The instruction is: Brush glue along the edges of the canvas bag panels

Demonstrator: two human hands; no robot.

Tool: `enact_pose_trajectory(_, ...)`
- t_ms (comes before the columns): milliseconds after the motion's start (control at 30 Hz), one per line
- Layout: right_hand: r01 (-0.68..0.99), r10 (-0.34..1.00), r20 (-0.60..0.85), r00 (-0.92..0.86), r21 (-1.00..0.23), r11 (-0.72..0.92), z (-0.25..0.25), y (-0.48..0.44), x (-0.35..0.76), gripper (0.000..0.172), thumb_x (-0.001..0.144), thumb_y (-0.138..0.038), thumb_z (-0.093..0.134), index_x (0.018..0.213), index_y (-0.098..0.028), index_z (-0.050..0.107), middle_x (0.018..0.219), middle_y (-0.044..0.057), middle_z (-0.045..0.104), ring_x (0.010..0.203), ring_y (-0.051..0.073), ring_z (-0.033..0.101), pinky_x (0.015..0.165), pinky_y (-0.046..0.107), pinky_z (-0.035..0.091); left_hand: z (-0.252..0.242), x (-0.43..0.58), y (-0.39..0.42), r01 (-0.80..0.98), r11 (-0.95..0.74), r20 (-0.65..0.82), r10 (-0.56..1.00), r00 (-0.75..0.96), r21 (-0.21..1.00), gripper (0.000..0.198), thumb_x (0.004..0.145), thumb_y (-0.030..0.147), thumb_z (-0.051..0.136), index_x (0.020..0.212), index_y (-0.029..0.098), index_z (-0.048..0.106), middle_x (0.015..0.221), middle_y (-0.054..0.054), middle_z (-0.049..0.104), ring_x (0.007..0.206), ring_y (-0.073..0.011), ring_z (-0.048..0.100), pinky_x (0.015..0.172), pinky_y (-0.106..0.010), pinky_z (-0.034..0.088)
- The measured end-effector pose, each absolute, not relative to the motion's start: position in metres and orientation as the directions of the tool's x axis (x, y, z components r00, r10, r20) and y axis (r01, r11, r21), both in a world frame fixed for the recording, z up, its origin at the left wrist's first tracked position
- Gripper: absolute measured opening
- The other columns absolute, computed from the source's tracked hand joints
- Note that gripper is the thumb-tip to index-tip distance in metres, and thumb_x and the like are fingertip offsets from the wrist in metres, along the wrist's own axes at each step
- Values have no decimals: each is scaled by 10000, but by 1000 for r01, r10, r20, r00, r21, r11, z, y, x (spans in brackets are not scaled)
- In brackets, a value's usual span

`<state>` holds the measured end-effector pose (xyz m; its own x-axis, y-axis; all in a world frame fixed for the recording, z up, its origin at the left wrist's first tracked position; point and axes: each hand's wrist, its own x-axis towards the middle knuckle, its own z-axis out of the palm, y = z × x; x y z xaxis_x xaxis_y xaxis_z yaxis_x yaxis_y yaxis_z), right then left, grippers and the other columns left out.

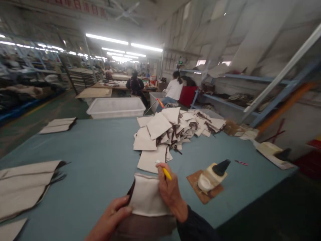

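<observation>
Close in front of me, a cream fabric piece (147,197) with a dark underside lies at the table's near edge. My left hand (112,214) pinches its left edge between thumb and fingers. My right hand (172,192) is closed around a small yellow-handled brush (166,173), its pale tip pointing up and left over the far edge of the piece. Just beyond lies a loose heap of similar cream pieces (157,125) with dark trims. To the right, a whitish cut container (208,179) with a black conical part rests on a brown square board (194,179).
Stacked cream pieces (25,185) lie along the left of the blue-green table (100,160). A small red tool (241,163) lies at right. Past the far edge stands a white plastic tub (115,107). Two people sit farther back; blue shelving (225,102) runs along the right.
</observation>
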<state>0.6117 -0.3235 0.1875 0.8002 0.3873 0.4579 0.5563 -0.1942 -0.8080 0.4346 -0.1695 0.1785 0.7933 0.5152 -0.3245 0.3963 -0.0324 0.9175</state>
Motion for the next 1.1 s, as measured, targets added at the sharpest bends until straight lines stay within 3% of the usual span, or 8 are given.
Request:
enact_pose_trajectory(100, 543, 412, 435, 801, -817, -192, 187, -324, 612, 371, 1052, -461, 404, 1041, -196, 663, 741, 28, 674, 592, 169, 618, 533, 261, 422, 175, 427, -165, 347, 53, -341, 373, 863, 936, 555, 694, 640, 755, 1048, 219, 826, 1190, -91, 780, 1171, -390, 645, 1057, -475, 505)
enact_pose_trajectory(367, 564, 454, 438, 776, -804, -188, 192, -322, 601, 360, 1051, -459, 410, 1029, -201, 659, 708, 11, 648, 521, 150, 550, 484, 267, 366, 151, 408, -161, 328, 124, -349, 420, 838, 937, 544, 732, 590, 765, 1140, 233, 798, 1260, -87, 752, 1284, -378, 577, 1143, -479, 431)
enact_pose_trajectory(467, 541, 459, 413, 787, -819, -190, 191, -320, 603, 380, 1049, -474, 407, 1022, -190, 659, 701, 7, 641, 502, 141, 514, 487, 270, 360, 144, 401, -163, 317, 143, -348, 416, 840, 937, 535, 761, 581, 750, 1148, 213, 784, 1241, -108, 750, 1233, -376, 607, 1082, -474, 476)
enact_pose_trajectory(600, 489, 449, 354, 820, -842, -228, 180, -317, 614, 444, 1044, -506, 381, 1027, -170, 670, 648, -10, 606, 484, 145, 481, 502, 278, 369, 150, 400, -170, 259, 102, -279, 352, 894, 960, 424, 828, 496, 729, 1117, 187, 766, 1100, -104, 768, 1075, -319, 657, 952, -385, 517)
enact_pose_trajectory(700, 482, 460, 331, 824, -837, -260, 162, -312, 622, 481, 1041, -522, 358, 1024, -164, 680, 694, 15, 643, 597, 176, 577, 584, 285, 431, 160, 405, -179, 239, 88, -254, 291, 922, 967, 368, 865, 485, 688, 1035, 166, 754, 993, -78, 756, 922, -260, 650, 823, -318, 514)
enact_pose_trajectory(833, 467, 483, 294, 825, -836, -289, 138, -307, 628, 497, 1031, -535, 361, 1021, -164, 692, 822, 61, 717, 739, 210, 652, 694, 306, 480, 168, 410, -189, 234, 71, -245, 255, 936, 970, 329, 876, 486, 672, 955, 170, 715, 934, -53, 727, 877, -230, 619, 782, -282, 490)
enact_pose_trajectory(933, 445, 480, 259, 838, -833, -328, 128, -310, 630, 487, 1038, -533, 366, 1027, -177, 699, 867, 69, 742, 782, 221, 676, 718, 309, 477, 166, 410, -193, 244, 130, -270, 253, 929, 961, 344, 845, 513, 708, 894, 173, 693, 873, -37, 702, 819, -207, 597, 729, -266, 476)
enact_pose_trajectory(1100, 405, 446, 220, 868, -834, -376, 128, -316, 632, 457, 1051, -534, 368, 1140, -192, 658, 711, 16, 727, 629, 190, 651, 663, 288, 467, 165, 412, -193, 277, 291, -347, 229, 909, 916, 405, 798, 545, 769, 933, 165, 731, 845, -34, 720, 747, -176, 600, 668, -242, 464)
